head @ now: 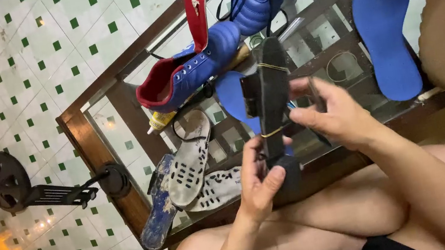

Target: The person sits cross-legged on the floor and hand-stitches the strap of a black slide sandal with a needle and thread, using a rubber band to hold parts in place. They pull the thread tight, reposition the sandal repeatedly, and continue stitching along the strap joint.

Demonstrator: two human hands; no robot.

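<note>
While left hand point(260, 181) grips black sole point(272, 102) upright, right hand point(335, 113) pinches its edge above glass table point(113, 109).

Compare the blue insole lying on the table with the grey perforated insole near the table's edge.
The blue insole is plain and smooth; the grey insole is covered in dark slots and looks worn and dirty. The blue one lies alone at the far side of the table; the grey one overlaps a second pale insole. The blue one looks larger in view. Both lie flat on the glass top, untouched by either hand.
</note>
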